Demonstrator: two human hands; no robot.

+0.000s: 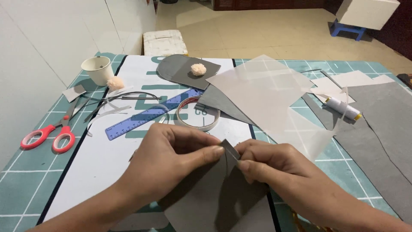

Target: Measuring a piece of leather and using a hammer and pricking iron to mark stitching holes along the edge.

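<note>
Green cutting mat (25, 180) strewn with scissors (47, 133), ruler (150, 115), tape roll (198, 114). At near edge, left hand (171, 152) and right hand (270, 165) pinching grey felt piece (219, 193), top corner folded; apparently mid-fold, rest unfinished.

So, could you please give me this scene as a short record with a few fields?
left hand: left hand pinches the top edge of the grey felt piece
right hand: right hand pinches the same edge, fingertips meeting the left's
surface: green cutting mat with a white sheet on it
left of hands: red scissors, blue ruler, white cup
ahead: tape roll, translucent sheet
right: thread spool
</note>
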